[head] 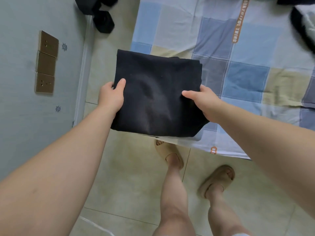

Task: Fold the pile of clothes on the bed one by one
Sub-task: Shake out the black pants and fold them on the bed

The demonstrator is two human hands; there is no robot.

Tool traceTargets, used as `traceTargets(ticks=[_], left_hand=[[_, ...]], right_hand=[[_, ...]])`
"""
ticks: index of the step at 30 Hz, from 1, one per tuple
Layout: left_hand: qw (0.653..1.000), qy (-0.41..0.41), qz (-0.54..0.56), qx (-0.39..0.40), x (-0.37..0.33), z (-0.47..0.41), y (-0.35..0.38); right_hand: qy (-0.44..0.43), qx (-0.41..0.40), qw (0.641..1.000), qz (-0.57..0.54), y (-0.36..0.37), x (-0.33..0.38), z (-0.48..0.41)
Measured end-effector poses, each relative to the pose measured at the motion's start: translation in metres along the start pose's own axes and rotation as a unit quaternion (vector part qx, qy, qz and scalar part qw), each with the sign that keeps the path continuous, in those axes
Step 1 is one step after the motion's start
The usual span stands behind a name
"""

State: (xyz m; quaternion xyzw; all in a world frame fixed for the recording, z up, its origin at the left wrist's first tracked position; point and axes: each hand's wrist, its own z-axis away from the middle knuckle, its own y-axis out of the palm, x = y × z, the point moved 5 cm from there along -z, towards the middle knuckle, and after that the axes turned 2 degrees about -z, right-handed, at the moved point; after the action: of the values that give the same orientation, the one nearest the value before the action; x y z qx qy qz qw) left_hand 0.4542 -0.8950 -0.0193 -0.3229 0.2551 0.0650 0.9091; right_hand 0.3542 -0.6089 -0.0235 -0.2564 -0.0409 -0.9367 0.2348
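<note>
Black cloth point(156, 94): folded flat, held up over the near edge of the bed point(255, 74).
Left hand point(110, 97): pinches the cloth's side off the bed, thumb on top.
Right hand point(204, 103): grips the side over the bed, thumb on top.

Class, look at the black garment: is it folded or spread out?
Folded. The black garment forms a compact rectangle with layered edges, gripped by the left hand and right hand.

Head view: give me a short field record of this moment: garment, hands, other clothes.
garment: folded black garment, held above the edge of the bed
hands: left hand and right hand grip its sides, thumbs on top
other clothes: dark clothes at the bed's far right; dark heap on the floor, far left
</note>
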Motion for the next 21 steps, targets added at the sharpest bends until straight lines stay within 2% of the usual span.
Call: traceTargets(ticks=[3,5,6,8,9,11,14,16,21], left_hand=[[0.998,0.014,-0.031,0.043,0.011,-0.013,0.003],[0.994,0.048,-0.094,0.038,0.011,-0.011,0.004],[0.984,0.092,-0.154,-0.002,0.006,-0.007,0.001],[0.933,0.219,-0.267,-0.101,-0.012,0.009,-0.002],[0.904,0.279,-0.303,-0.116,-0.021,0.016,0.003],[0.85,0.361,-0.372,-0.093,-0.031,0.02,0.023],[0.792,0.384,-0.473,-0.034,-0.021,0.006,0.056],[0.783,0.376,-0.494,-0.02,-0.005,-0.01,0.068],[0.787,0.383,-0.483,-0.038,0.016,-0.037,0.089]], right_hand=[[-0.001,-0.044,0.997,0.06,0.002,-0.007,-0.01],[-0.031,-0.116,0.979,0.163,-0.004,-0.006,-0.006],[-0.079,-0.167,0.948,0.258,-0.007,0.0,-0.001],[-0.201,-0.23,0.856,0.418,0.003,0.012,0.013],[-0.243,-0.225,0.822,0.463,0.014,0.014,0.018],[-0.278,-0.188,0.787,0.518,0.036,0.01,0.017],[-0.279,-0.154,0.747,0.584,0.058,0.001,-0.004],[-0.266,-0.151,0.739,0.6,0.062,-0.002,-0.027],[-0.242,-0.139,0.723,0.632,0.065,-0.024,-0.074]])
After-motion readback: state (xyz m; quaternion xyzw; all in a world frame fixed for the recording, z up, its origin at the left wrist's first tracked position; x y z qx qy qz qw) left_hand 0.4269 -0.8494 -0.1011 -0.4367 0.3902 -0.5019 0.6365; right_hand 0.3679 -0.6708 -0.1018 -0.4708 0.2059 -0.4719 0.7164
